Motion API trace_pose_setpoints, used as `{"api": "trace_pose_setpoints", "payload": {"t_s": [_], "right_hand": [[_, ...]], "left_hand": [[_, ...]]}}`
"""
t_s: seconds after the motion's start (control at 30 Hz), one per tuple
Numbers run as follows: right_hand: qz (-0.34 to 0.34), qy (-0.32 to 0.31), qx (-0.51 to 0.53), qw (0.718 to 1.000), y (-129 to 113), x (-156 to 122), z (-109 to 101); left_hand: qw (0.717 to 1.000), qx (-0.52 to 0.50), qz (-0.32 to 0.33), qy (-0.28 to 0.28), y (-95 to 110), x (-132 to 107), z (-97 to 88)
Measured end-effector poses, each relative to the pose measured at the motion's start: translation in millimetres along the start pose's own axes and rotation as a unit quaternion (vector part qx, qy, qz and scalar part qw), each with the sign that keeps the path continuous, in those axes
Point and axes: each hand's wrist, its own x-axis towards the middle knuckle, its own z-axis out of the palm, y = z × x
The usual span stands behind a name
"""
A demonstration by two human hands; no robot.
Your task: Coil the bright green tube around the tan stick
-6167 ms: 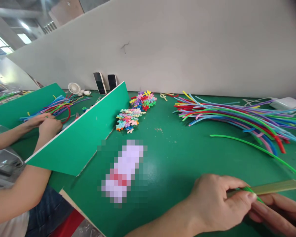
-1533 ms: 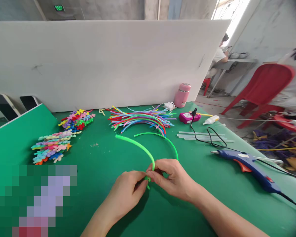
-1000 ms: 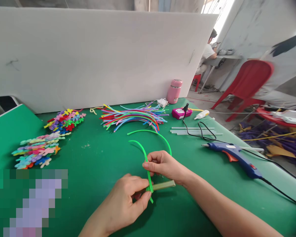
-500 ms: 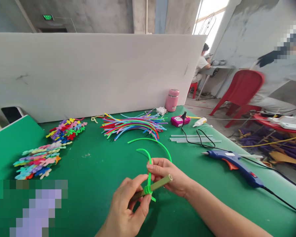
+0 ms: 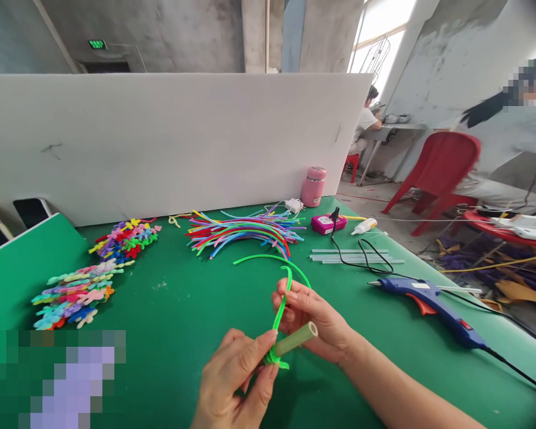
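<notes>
My left hand [image 5: 236,378] is closed on a short olive-green tube [image 5: 297,338] low in the middle of the view. A bright green pipe cleaner [image 5: 282,301] is wound around that tube beside my left thumb. My right hand [image 5: 315,319] pinches the free length of the pipe cleaner just above the tube. A second green pipe cleaner [image 5: 268,258] lies curved on the green table [image 5: 183,310] behind my hands.
A bundle of coloured pipe cleaners [image 5: 243,229] and rows of small coloured twisted shapes [image 5: 98,268] lie further back. To the right are a blue glue gun [image 5: 429,298] with its cable, clear glue sticks [image 5: 355,255], a pink flask [image 5: 313,186]. A person sits on a red chair [image 5: 433,173].
My right hand has carried the pipe cleaner's free end round the tube, so the loose length is shorter. The tube has tilted up a little and the camera has lifted slightly.
</notes>
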Motion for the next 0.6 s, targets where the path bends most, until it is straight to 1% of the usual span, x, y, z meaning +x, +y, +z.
{"api": "trace_pose_setpoints", "payload": {"t_s": [0.03,0.07,0.13,0.17,0.23,0.27,0.33,0.4,0.5,0.57,0.6], "right_hand": [[-0.009,-0.003,0.006,1.000,0,0,-1],[-0.018,-0.006,0.002,1.000,1,0,-1],[-0.044,-0.002,-0.037,0.998,2,1,-4],[-0.057,0.004,-0.075,0.996,3,1,-5],[-0.082,0.021,-0.179,0.980,5,1,-7],[-0.092,0.029,-0.234,0.968,6,1,-8],[-0.117,0.029,-0.334,0.935,8,0,-10],[-0.163,0.015,-0.416,0.894,10,0,-9],[-0.235,-0.012,-0.521,0.821,13,-1,-6],[-0.262,-0.034,-0.569,0.779,14,-2,-5],[-0.271,-0.045,-0.586,0.763,15,-2,-4]], "left_hand": [[0.997,-0.034,-0.063,0.026,1,-1,0.0],[0.987,-0.074,-0.136,0.050,2,-2,-0.2],[0.944,-0.152,-0.278,0.087,2,-2,-1.1],[0.919,-0.185,-0.333,0.100,1,-1,-1.7],[0.879,-0.224,-0.403,0.125,-1,3,-2.9],[0.866,-0.232,-0.420,0.138,-3,5,-3.3],[0.856,-0.234,-0.435,0.150,-6,9,-3.9],[0.855,-0.225,-0.443,0.149,-8,12,-4.2],[0.854,-0.199,-0.457,0.147,-10,13,-4.4],[0.853,-0.185,-0.467,0.141,-12,12,-4.4],[0.852,-0.180,-0.472,0.138,-13,12,-4.3]]}}
